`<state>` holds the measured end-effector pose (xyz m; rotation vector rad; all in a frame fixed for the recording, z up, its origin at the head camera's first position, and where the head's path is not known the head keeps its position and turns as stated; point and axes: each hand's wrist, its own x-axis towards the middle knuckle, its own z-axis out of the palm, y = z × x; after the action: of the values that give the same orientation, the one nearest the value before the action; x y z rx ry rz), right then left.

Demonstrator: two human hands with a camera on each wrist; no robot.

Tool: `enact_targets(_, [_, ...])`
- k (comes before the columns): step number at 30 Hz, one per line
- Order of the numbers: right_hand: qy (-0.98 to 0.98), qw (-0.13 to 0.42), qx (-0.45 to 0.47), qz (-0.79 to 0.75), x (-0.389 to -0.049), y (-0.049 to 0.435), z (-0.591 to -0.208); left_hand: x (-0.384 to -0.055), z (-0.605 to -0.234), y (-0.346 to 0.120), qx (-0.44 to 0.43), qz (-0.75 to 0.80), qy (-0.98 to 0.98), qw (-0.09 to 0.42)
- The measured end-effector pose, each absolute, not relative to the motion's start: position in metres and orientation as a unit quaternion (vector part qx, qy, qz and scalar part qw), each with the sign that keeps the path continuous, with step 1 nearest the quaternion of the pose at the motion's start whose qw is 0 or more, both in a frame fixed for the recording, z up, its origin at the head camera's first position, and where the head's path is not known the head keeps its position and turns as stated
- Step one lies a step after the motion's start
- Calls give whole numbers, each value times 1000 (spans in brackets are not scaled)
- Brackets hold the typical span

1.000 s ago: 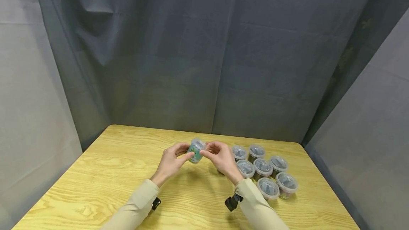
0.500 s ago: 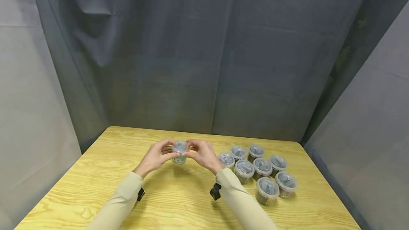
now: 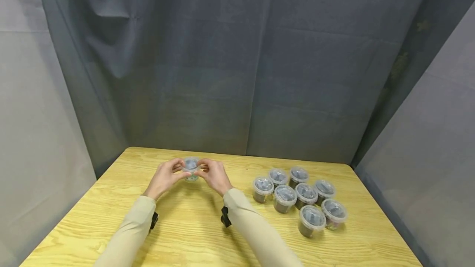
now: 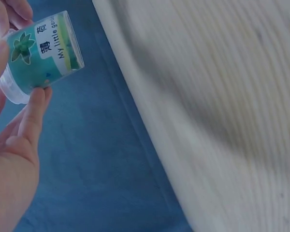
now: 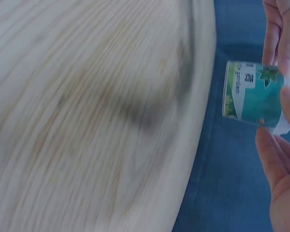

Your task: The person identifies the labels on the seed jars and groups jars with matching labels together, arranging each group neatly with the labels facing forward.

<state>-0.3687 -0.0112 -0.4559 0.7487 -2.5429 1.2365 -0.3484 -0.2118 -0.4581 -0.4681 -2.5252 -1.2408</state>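
Observation:
Between both hands, above the back left part of the table, is a small clear plastic tub [image 3: 191,165] with a lid. The left wrist view shows the green label on this tub [image 4: 38,50], with a plant picture and the words "My little garden". My left hand [image 3: 165,177] pinches its left side between thumb and fingers. From the other side my right hand [image 3: 216,176] pinches it near the lid. In the right wrist view the tub [image 5: 256,94] appears held by the fingertips of both hands.
Several similar lidded tubs with dark contents, among them a front tub [image 3: 311,221], stand grouped on the right of the wooden table [image 3: 178,234]. A dark grey curtain [image 3: 193,73] hangs behind the table's back edge, with pale cloth panels on both sides.
Both hands have carried the tub leftward across the table, away from the group. It was tilted a second ago and now looks closer to upright. The grouped tubs have stayed put.

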Motion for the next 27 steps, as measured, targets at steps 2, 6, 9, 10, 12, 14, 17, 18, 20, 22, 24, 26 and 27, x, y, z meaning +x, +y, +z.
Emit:
enact_targets(2, [-873, 104, 244, 409, -370, -21, -457, -352, -461, -218, -158, -427, -878, 150])
enact_targets(6, [-891, 86, 239, 376, -371, -36, -460, -359, -469, -229, -161, -424, -878, 155])
enact_targets(9, [-903, 70, 245, 345, -372, -42, -462, -363, -473, -235, -164, -424, -877, 155])
enact_targets(10, [-907, 60, 247, 335, -372, -44, -463, -364, -474, -236, -165, -422, -878, 155])
enact_targets(12, [-911, 35, 252, 325, -372, -45, -463, -367, -477, -238, -162, -420, -879, 154])
enact_targets(14, [-913, 13, 260, 315, -373, -46, -464, -370, -480, -240, -154, -416, -883, 153])
enact_targets(17, [-914, -6, 271, 302, -373, -47, -463, -373, -483, -243, -140, -410, -888, 154])
enact_targets(18, [-916, -8, 272, 296, -373, -47, -463, -373, -483, -244, -137, -409, -889, 154])
enact_targets(20, [-918, -13, 272, 289, -374, -47, -463, -374, -484, -245, -133, -404, -892, 153])
enact_targets(22, [-919, -19, 270, 286, -375, -47, -463, -375, -483, -246, -129, -405, -893, 151])
enact_targets(24, [-921, -27, 266, 282, -376, -47, -463, -376, -483, -246, -125, -402, -895, 149])
enact_targets(26, [-923, -34, 264, 279, -377, -48, -464, -378, -482, -246, -120, -400, -897, 147])
enact_targets(27, [-924, -37, 262, 277, -377, -49, -464, -378, -481, -246, -116, -399, -898, 147])
